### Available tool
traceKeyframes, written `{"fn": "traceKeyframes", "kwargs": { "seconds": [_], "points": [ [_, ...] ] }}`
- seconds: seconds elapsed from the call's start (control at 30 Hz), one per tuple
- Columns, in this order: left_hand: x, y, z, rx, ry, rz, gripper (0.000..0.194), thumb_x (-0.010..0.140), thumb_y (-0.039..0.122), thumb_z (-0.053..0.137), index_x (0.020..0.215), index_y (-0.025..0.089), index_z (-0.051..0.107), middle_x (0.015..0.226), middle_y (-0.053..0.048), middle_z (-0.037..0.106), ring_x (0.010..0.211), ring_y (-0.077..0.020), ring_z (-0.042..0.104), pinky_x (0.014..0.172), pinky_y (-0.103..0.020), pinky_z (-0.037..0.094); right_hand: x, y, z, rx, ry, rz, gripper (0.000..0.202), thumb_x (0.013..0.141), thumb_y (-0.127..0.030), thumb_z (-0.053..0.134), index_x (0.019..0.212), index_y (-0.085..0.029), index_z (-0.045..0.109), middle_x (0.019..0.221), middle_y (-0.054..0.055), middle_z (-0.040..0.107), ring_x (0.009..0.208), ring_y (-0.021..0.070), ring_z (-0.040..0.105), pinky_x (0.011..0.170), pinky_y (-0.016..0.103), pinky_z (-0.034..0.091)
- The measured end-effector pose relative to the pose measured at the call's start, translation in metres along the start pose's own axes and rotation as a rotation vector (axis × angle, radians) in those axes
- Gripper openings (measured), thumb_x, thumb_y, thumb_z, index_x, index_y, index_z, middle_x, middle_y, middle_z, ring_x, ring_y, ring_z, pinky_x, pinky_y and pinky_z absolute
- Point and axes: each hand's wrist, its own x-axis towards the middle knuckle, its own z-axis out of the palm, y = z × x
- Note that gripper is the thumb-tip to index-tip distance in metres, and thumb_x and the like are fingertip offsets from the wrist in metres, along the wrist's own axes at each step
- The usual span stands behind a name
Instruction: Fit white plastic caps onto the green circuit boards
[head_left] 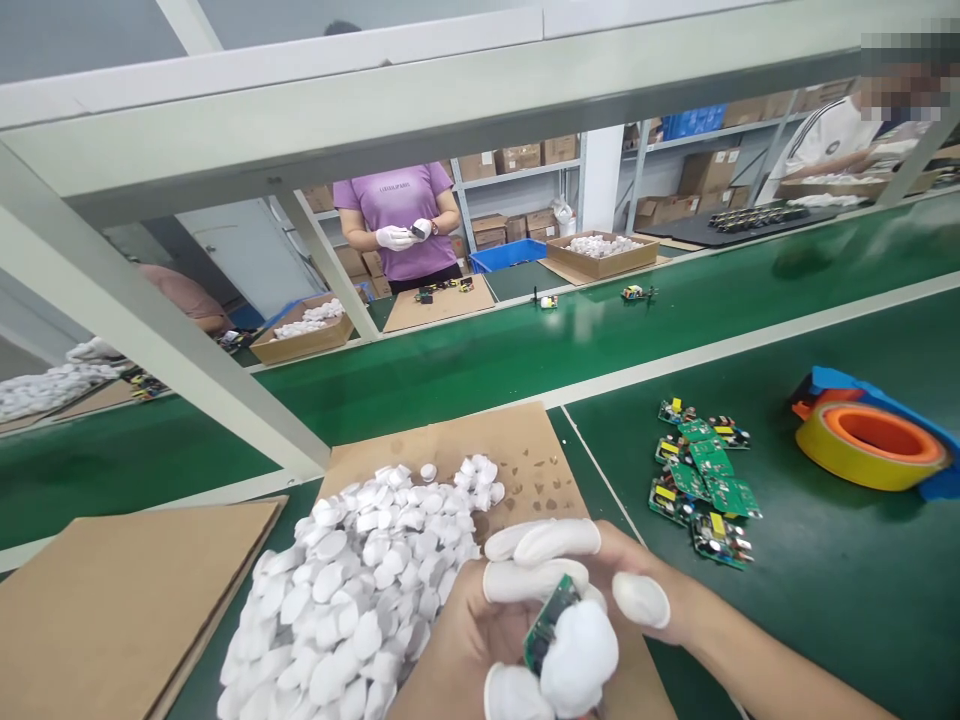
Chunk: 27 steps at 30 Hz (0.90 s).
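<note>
The bare left hand (491, 625), its fingertips sheathed in white finger covers, was curled mostly closed around a narrow green printed circuit board (550, 625) at the front of a dark green workbench (795, 620). The board sat between the fingers above and the thumb below, tilted, its long axis running from the lower end near the thumb up and away to the right. Against its right-hand, near side lay a rounded, soft-looking white mass (581, 660), which covered part of the board; what it was made of could not be told.

The left hand was the nearer of the two and held the board. The right hand (616, 555), reaching in from the right, was partly open, its covered fingers laid across those of the left just beyond the board's upper end. Its thumb stood out to the right, apart from the board, and no object showed in its grasp.

To the left, beside the left hand, spread a heap of small white rounded pieces (360, 590), partly on a brown cardboard sheet (450, 440). Beyond the right wrist lay a cluster of green circuit boards with yellow components (709, 462), near a yellow tape roll with an orange core (836, 455).
</note>
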Motion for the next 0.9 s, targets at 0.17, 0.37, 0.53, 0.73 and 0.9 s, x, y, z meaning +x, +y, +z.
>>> {"fn": "traceKeyframes", "kwargs": {
  "seconds": [0.17,0.37,0.53,0.73,0.9],
  "points": [
    [0.001,0.001,-0.005,0.097,-0.002,-0.012,0.046,0.047,0.048,0.081,0.081,0.019,0.075,0.088,-0.011,0.069,0.084,-0.0308,0.063,0.07,-0.04,0.05,0.0,0.0,-0.001,-0.119,0.01,-0.07,0.046,0.076,-0.048,0.065,0.118,-0.028,0.062,0.126,0.011,0.059,0.121,0.0263,0.049,0.102,0.043,0.034],
    [0.003,-0.001,-0.004,0.17,0.016,-0.01,0.041,0.054,0.052,0.077,0.072,0.015,0.074,0.07,-0.009,0.069,0.069,-0.0226,0.064,0.057,-0.028,0.047,0.001,0.003,-0.003,-0.24,0.067,-0.129,0.042,0.078,-0.052,0.061,0.102,-0.02,0.071,0.111,0.015,0.067,0.115,0.0289,0.055,0.101,0.045,0.035],
    [0.005,-0.007,-0.002,0.12,0.016,-0.038,0.043,0.059,0.05,0.074,0.084,0.016,0.072,0.069,-0.006,0.069,0.067,-0.0195,0.063,0.059,-0.026,0.047,0.004,0.002,-0.001,-0.131,0.08,-0.026,0.052,0.068,-0.062,0.065,0.096,-0.018,0.071,0.111,0.015,0.066,0.112,0.0309,0.056,0.096,0.048,0.041],
    [0.007,-0.014,-0.007,0.06,0.034,-0.066,0.042,0.06,0.045,0.076,0.091,0.017,0.07,0.066,-0.005,0.068,0.067,-0.0188,0.062,0.061,-0.026,0.047,0.003,-0.001,-0.005,-0.129,0.021,-0.024,0.039,0.071,-0.049,0.069,0.095,-0.019,0.069,0.113,0.015,0.065,0.113,0.0284,0.055,0.094,0.048,0.041],
    [0.004,-0.014,-0.012,0.101,0.045,-0.086,0.037,0.065,0.041,0.074,0.092,0.016,0.069,0.063,-0.003,0.066,0.063,-0.0161,0.061,0.058,-0.025,0.045,0.0,-0.004,-0.006,-0.214,0.022,-0.04,0.026,0.076,-0.04,0.068,0.092,-0.02,0.07,0.114,0.015,0.064,0.115,0.028,0.053,0.098,0.049,0.035]
  ]
}}
